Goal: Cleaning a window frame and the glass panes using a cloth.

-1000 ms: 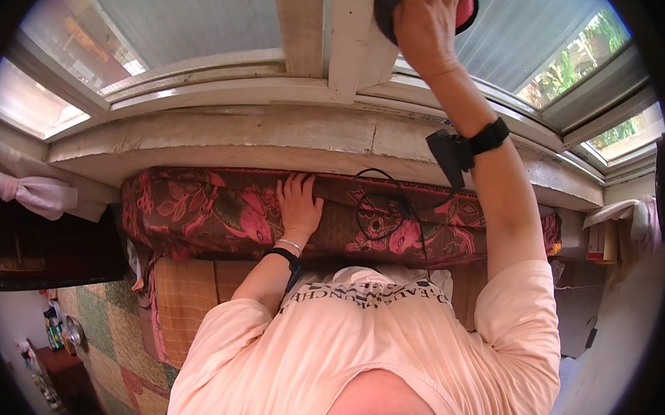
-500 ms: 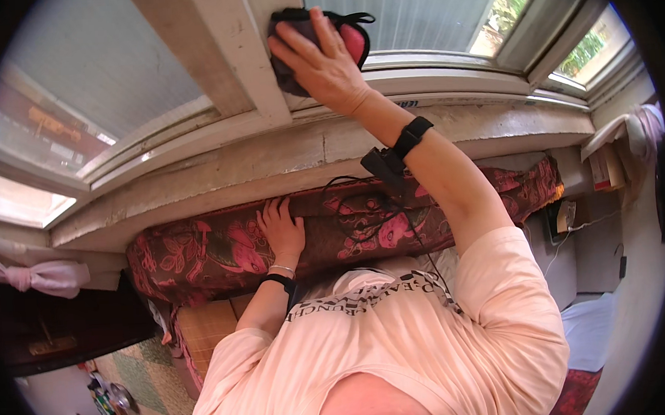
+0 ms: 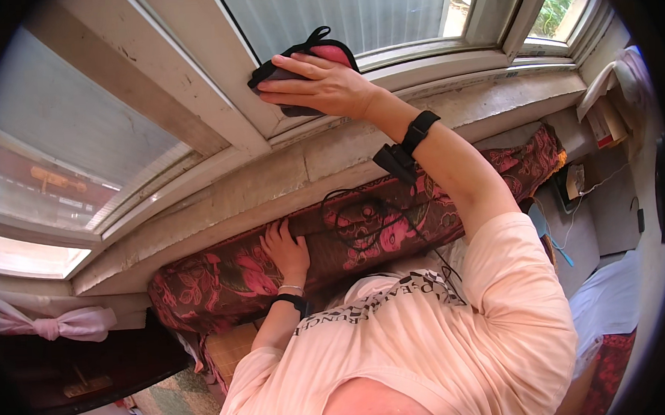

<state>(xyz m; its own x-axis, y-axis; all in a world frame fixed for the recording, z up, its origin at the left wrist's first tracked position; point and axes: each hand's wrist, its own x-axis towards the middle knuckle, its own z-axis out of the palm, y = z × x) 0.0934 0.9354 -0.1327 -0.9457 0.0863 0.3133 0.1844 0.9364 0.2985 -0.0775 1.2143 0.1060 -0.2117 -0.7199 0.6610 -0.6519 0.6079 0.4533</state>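
Pressed against the lower corner of the white window frame [image 3: 250, 137] is a grey and pink cleaning cloth [image 3: 336, 55] with black edging and a loop. My right hand [image 3: 328, 86] lies over it with the fingers stretched across its grey side, and the palm side is hidden. My left hand [image 3: 284, 251] rests flat, fingers spread, on a dark red flower-patterned cover [image 3: 219, 277] beneath the sill. It holds nothing.
A worn stone sill [image 3: 286, 181] runs between the window and the patterned cover. A black cable [image 3: 355, 217] lies coiled on the cover near my right arm. Tied pale curtains [image 3: 49, 326] hang at the left, and another curtain [image 3: 619, 80] hangs at the right.
My right hand and the cloth have moved down and slightly left, staying on the window frame. The view has tilted a little. My left hand keeps its place on the cover.
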